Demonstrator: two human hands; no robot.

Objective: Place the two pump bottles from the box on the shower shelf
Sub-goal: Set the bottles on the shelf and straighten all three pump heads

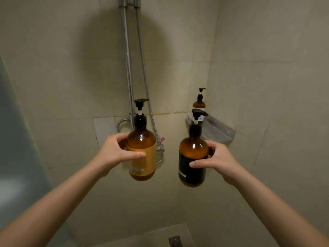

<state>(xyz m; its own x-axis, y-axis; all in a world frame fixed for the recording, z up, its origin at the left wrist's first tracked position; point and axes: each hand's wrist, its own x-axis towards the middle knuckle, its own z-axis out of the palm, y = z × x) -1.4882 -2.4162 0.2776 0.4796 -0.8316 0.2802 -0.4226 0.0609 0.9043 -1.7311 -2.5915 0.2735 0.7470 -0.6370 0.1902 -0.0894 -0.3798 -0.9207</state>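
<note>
**Amber bottles heading up and right to the corner shelf**

Holding two amber pump bottles upright in mid-air, long axes vertical, pump heads on top. Left grip [116, 154] clenching the orange-labelled pump bottle [141, 154] around its body, thumb across the label. Right grip [216, 162] clenching the black-labelled pump bottle [193, 161] the same way, thumb across the front.

Lying up and to the right of both grips: the clear shower shelf [220, 131], fixed in the tiled corner, already carrying a third pump bottle [199, 104] at its back left end. Sitting nearer the shelf: the right grip, with its bottle's pump head overlapping the shelf's left end in view. Trailing well apart from the shelf: the left grip, in front of the chrome shower rail [129, 77] and hose.

Probably calling for the right bottle first, rising over the shelf's front lip and settling on the bare part beside the third bottle.
</note>
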